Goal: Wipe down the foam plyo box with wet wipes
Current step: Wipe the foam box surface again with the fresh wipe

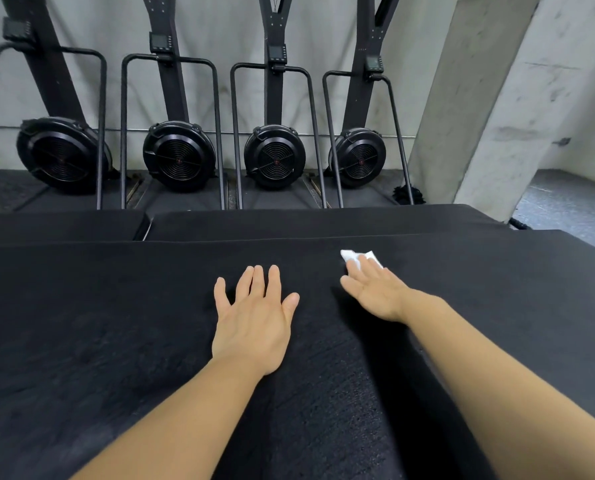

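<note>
The right hand (375, 292) lies low over the box top with its fingers stretched forward and held straight, pressing a small crumpled white wet wipe (360, 257) flat against the surface; the wipe's edges peek out past the fingertips, toward the far edge of the box. The left hand (254, 317) rests palm down just beside it, fingers spread and straight, holding nothing — it only bears on the surface. Both bare forearms run in from the bottom of the view.

Under the two hands spreads the wide black foam plyo box (116, 323), its matte, slightly grainy top filling the lower half of the view. Behind its far edge sit two more black padded blocks (306, 223), side by side with a narrow gap between them.

Further back, four black upright fan-wheel exercise machines (275, 157) stand in a row against a pale grey concrete wall (116, 98), each with a round grilled flywheel near the floor, a tubular frame around it and a small monitor higher on its column. To the right a slanted concrete pillar (490, 98) leans across — grey speckled flooring (573, 209) shows beyond it.
</note>
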`<state>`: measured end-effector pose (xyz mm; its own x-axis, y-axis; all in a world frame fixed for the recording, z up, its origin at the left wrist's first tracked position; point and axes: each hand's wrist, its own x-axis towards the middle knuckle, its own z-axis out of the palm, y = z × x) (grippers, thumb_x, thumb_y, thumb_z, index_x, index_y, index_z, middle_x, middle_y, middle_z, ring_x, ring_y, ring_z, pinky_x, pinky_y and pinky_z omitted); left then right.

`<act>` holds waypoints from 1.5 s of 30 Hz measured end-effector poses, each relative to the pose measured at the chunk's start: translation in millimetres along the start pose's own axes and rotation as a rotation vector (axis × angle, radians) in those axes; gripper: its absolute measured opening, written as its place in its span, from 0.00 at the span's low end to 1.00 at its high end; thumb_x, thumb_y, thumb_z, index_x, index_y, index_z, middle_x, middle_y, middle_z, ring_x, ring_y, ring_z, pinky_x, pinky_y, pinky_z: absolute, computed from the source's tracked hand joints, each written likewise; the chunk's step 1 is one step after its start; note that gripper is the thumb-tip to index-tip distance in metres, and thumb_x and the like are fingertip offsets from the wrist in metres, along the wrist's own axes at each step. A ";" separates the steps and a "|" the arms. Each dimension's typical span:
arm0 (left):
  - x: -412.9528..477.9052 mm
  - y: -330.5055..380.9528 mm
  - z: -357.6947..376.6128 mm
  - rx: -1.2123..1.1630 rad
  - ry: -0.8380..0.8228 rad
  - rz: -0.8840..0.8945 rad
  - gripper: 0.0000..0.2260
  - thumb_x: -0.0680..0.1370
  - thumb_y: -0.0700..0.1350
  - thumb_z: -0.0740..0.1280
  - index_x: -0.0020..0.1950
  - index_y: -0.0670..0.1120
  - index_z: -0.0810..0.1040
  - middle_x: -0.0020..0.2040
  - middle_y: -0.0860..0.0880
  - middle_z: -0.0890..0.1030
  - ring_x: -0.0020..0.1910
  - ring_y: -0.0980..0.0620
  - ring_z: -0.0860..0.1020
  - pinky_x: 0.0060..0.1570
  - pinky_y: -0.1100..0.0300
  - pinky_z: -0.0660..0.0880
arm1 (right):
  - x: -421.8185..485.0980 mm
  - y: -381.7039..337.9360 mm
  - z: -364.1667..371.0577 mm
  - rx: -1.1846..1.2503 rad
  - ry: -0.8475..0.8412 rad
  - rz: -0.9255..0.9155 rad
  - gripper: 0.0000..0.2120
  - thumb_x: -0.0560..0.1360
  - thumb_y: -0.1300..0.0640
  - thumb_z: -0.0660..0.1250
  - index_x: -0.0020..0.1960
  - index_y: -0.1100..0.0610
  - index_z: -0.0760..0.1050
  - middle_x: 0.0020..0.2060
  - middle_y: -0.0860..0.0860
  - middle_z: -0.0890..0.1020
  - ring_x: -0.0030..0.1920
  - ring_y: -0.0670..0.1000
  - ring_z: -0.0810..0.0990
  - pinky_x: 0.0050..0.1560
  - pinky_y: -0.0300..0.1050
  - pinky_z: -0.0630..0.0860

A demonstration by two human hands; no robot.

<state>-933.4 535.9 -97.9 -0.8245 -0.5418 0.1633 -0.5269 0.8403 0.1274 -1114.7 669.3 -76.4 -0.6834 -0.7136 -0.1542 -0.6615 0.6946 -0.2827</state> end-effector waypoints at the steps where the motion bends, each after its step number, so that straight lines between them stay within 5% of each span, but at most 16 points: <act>1: -0.3 0.3 -0.7 -0.002 0.000 -0.001 0.30 0.79 0.59 0.34 0.79 0.48 0.41 0.80 0.49 0.48 0.78 0.51 0.41 0.72 0.42 0.35 | -10.9 -8.6 4.5 -0.017 0.001 -0.040 0.20 0.80 0.45 0.47 0.67 0.53 0.62 0.73 0.49 0.60 0.74 0.55 0.56 0.70 0.50 0.58; 4: -1.6 0.5 -2.1 0.000 0.004 0.004 0.28 0.81 0.58 0.37 0.79 0.48 0.42 0.79 0.49 0.50 0.78 0.51 0.43 0.72 0.42 0.36 | -47.3 -36.2 16.4 0.030 -0.032 -0.182 0.28 0.80 0.44 0.46 0.79 0.49 0.49 0.76 0.44 0.53 0.78 0.48 0.41 0.75 0.47 0.49; 7: -2.4 0.4 -3.0 -0.005 0.007 0.004 0.28 0.81 0.58 0.37 0.79 0.48 0.43 0.79 0.50 0.51 0.78 0.52 0.43 0.72 0.42 0.36 | -68.6 -50.2 21.1 0.022 -0.099 -0.256 0.29 0.82 0.44 0.45 0.80 0.46 0.40 0.78 0.42 0.46 0.77 0.44 0.34 0.77 0.47 0.42; 12: -2.3 0.1 -3.0 -0.002 0.005 0.004 0.28 0.81 0.58 0.37 0.79 0.47 0.44 0.79 0.50 0.52 0.78 0.52 0.44 0.73 0.42 0.37 | -64.8 -42.3 12.1 0.036 -0.095 -0.262 0.25 0.84 0.49 0.44 0.80 0.48 0.47 0.76 0.44 0.53 0.78 0.47 0.41 0.75 0.47 0.47; 17: -0.4 -0.6 -1.7 -0.004 -0.003 0.006 0.30 0.80 0.58 0.35 0.79 0.47 0.43 0.79 0.50 0.52 0.78 0.51 0.44 0.73 0.42 0.37 | -29.3 -7.0 -5.9 0.050 -0.033 -0.025 0.20 0.84 0.52 0.47 0.74 0.54 0.60 0.72 0.53 0.60 0.73 0.61 0.58 0.71 0.56 0.58; 25: 0.2 -1.1 -0.1 -0.004 0.001 0.011 0.30 0.79 0.58 0.35 0.79 0.47 0.43 0.79 0.49 0.52 0.78 0.50 0.44 0.72 0.41 0.36 | -1.6 28.3 -20.1 0.109 -0.018 0.197 0.22 0.81 0.45 0.47 0.74 0.47 0.58 0.74 0.50 0.57 0.74 0.60 0.56 0.70 0.55 0.56; 30: -2.7 0.2 -3.2 0.031 0.033 -0.006 0.31 0.79 0.58 0.35 0.79 0.46 0.45 0.79 0.48 0.53 0.78 0.49 0.44 0.72 0.40 0.36 | -28.0 -2.3 1.7 -0.036 0.006 0.054 0.14 0.81 0.47 0.49 0.62 0.52 0.62 0.64 0.50 0.62 0.70 0.57 0.60 0.64 0.49 0.60; 32: -7.8 2.3 -8.7 0.081 0.084 -0.033 0.30 0.80 0.58 0.35 0.79 0.45 0.46 0.79 0.47 0.53 0.78 0.48 0.43 0.72 0.39 0.36 | -48.6 -20.5 12.1 -0.080 0.016 -0.039 0.16 0.82 0.47 0.49 0.65 0.53 0.61 0.61 0.48 0.61 0.71 0.56 0.57 0.62 0.46 0.59; 38: -40.0 3.4 -19.3 0.040 0.043 -0.083 0.29 0.81 0.58 0.36 0.79 0.46 0.42 0.80 0.46 0.48 0.78 0.48 0.39 0.72 0.39 0.36 | -115.3 -69.0 36.9 -0.066 -0.033 -0.220 0.30 0.82 0.44 0.46 0.80 0.50 0.42 0.76 0.44 0.49 0.77 0.47 0.43 0.76 0.48 0.49; 43: -90.9 -4.4 -18.6 0.068 0.001 -0.112 0.30 0.80 0.59 0.35 0.79 0.47 0.41 0.80 0.46 0.47 0.78 0.47 0.39 0.71 0.39 0.35 | -133.2 -77.2 41.6 -0.082 -0.125 -0.251 0.28 0.83 0.45 0.43 0.80 0.50 0.41 0.79 0.46 0.40 0.77 0.46 0.35 0.77 0.47 0.40; 45: -103.1 -5.1 -20.2 0.108 -0.017 -0.114 0.29 0.80 0.58 0.35 0.79 0.47 0.44 0.79 0.46 0.50 0.78 0.46 0.41 0.70 0.38 0.33 | -126.5 -69.3 34.8 -0.077 -0.131 -0.238 0.26 0.83 0.46 0.44 0.79 0.51 0.47 0.79 0.47 0.46 0.78 0.48 0.40 0.77 0.48 0.44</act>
<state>-841.5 587.1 -95.6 -0.7607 -0.6345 0.1368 -0.6360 0.7707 0.0381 -971.7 708.2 -70.3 -0.4633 -0.8599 -0.2144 -0.8237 0.5071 -0.2539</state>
